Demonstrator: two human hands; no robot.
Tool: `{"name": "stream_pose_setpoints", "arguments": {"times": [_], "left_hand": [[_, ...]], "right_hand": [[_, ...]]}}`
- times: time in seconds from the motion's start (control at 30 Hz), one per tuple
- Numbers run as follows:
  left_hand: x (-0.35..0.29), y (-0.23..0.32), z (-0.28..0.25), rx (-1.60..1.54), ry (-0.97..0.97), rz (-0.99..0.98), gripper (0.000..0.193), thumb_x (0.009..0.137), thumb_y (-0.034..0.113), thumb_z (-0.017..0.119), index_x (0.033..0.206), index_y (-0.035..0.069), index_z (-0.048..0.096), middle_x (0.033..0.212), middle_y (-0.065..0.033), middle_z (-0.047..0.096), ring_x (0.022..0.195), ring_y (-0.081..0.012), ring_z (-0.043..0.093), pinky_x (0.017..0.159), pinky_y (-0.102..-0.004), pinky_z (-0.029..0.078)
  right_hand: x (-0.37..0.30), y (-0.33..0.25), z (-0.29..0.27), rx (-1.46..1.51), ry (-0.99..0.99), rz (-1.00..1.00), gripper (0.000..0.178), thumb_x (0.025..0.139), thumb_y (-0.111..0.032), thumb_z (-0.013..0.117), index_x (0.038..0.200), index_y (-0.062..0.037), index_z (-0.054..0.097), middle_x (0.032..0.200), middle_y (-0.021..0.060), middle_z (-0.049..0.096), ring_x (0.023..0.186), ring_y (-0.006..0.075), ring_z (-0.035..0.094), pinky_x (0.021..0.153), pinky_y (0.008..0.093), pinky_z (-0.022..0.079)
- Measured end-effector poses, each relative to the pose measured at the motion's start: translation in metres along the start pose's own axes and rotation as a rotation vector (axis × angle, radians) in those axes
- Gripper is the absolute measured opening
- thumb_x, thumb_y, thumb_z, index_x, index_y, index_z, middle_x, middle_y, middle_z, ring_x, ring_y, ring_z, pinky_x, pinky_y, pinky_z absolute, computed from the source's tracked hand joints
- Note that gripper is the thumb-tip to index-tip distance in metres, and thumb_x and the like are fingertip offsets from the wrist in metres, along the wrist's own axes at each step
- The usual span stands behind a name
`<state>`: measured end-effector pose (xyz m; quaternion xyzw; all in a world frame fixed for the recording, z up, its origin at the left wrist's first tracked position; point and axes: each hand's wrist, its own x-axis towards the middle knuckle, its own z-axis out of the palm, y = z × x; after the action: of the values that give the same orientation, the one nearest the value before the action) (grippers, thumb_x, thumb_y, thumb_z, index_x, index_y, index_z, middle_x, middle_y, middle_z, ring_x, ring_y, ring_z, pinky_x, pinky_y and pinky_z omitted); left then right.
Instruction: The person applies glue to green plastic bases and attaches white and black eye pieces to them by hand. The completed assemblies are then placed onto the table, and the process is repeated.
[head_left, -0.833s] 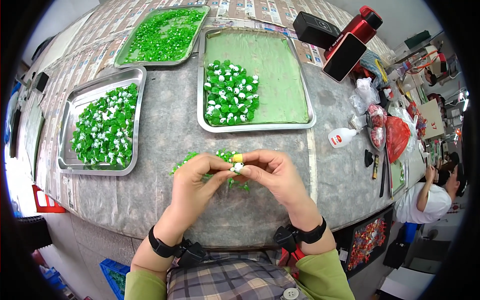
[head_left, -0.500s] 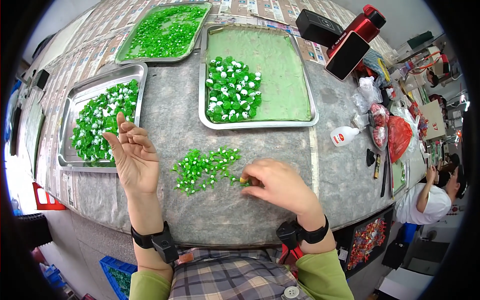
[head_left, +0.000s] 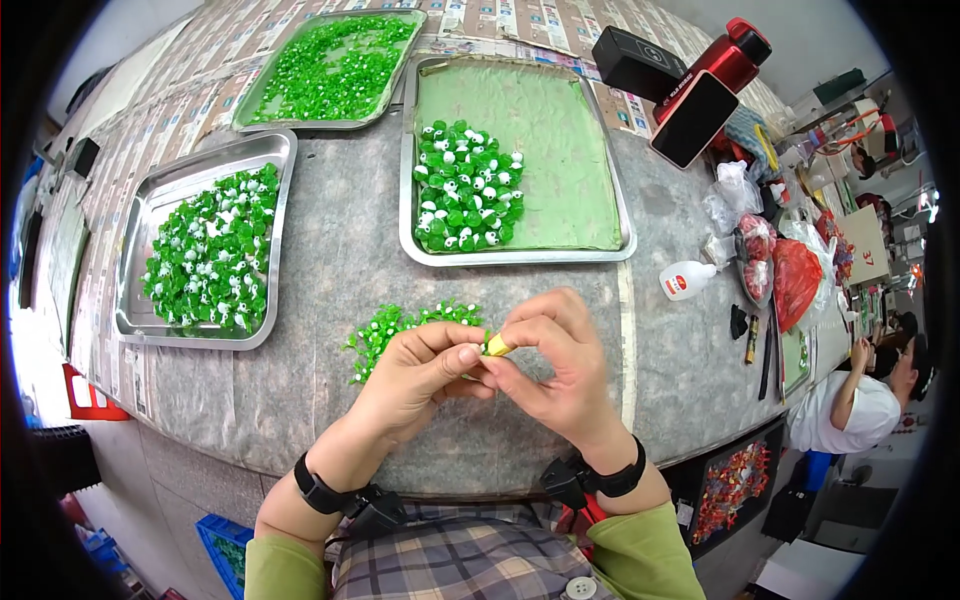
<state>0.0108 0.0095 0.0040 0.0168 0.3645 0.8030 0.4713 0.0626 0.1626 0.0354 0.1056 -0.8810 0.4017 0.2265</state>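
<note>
Green piece [head_left: 485,349] pinched; left hand [head_left: 415,372] part-hides pile [head_left: 385,327]; tray [head_left: 520,259] beyond.

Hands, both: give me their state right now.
Left hand: closed, pinching a small green piece, mostly hidden.
Right hand: fingertips closed on the same small green piece.

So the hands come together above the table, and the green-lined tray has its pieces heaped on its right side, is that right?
Not quite: the head view shows the green-and-white pieces in the green-lined tray heaped on its left side. The left hand and right hand do come together above the table.
</note>
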Motion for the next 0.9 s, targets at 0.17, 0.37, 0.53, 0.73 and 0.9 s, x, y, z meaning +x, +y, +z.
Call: {"name": "stream_pose_setpoints", "arguments": {"times": [0.17, 0.37, 0.53, 0.73, 0.9], "left_hand": [[0.002, 0.000, -0.012, 0.008, 0.020, 0.064, 0.015, 0.078, 0.009, 0.053, 0.091, 0.001, 0.052, 0.081, -0.0078, 0.057, 0.068, -0.0142, 0.058, 0.061, -0.0245, 0.050], [0.000, 0.008, -0.004, -0.031, 0.143, 0.191, 0.009, 0.077, 0.008, 0.053, 0.086, 0.004, 0.052, 0.081, -0.0082, 0.057, 0.071, -0.0131, 0.056, 0.063, -0.0253, 0.049], [0.002, 0.006, -0.005, -0.043, 0.138, 0.196, 0.009, 0.078, 0.007, 0.053, 0.086, 0.004, 0.052, 0.081, -0.0078, 0.057, 0.070, -0.0126, 0.056, 0.064, -0.0254, 0.049], [0.002, 0.003, -0.011, -0.018, 0.147, 0.210, 0.010, 0.077, 0.007, 0.054, 0.087, 0.004, 0.054, 0.079, -0.0067, 0.058, 0.070, -0.0130, 0.056, 0.064, -0.0259, 0.049], [0.001, 0.002, -0.011, 0.035, 0.155, 0.191, 0.013, 0.076, 0.008, 0.056, 0.088, 0.003, 0.056, 0.079, -0.0065, 0.058, 0.068, -0.0130, 0.057, 0.064, -0.0257, 0.049]], "right_hand": [[0.002, 0.007, -0.014, -0.043, 0.135, -0.022, 0.017, 0.066, -0.009, 0.062, 0.079, -0.0044, 0.053, 0.084, 0.0063, 0.051, 0.075, 0.0186, 0.049, 0.065, 0.0268, 0.040], [-0.032, 0.056, -0.113, -0.085, 0.941, 0.361, 0.031, 0.073, -0.013, 0.060, 0.098, -0.0007, 0.047, 0.095, 0.0079, 0.051, 0.080, 0.0129, 0.048, 0.071, 0.0244, 0.040], [-0.076, 0.124, -0.122, -0.319, 0.561, 0.646, 0.035, 0.072, -0.013, 0.061, 0.101, 0.0011, 0.047, 0.094, 0.0082, 0.053, 0.081, 0.0129, 0.050, 0.071, 0.0247, 0.040], [-0.050, 0.099, -0.103, 0.195, 0.552, 0.621, 0.031, 0.074, -0.014, 0.060, 0.098, 0.0030, 0.048, 0.091, 0.0073, 0.054, 0.082, 0.0117, 0.051, 0.075, 0.0232, 0.040], [-0.005, 0.023, -0.074, 0.309, 0.542, 0.467, 0.043, 0.074, -0.028, 0.059, 0.103, 0.0014, 0.045, 0.091, 0.0078, 0.055, 0.081, 0.0116, 0.052, 0.070, 0.0213, 0.040]]}}
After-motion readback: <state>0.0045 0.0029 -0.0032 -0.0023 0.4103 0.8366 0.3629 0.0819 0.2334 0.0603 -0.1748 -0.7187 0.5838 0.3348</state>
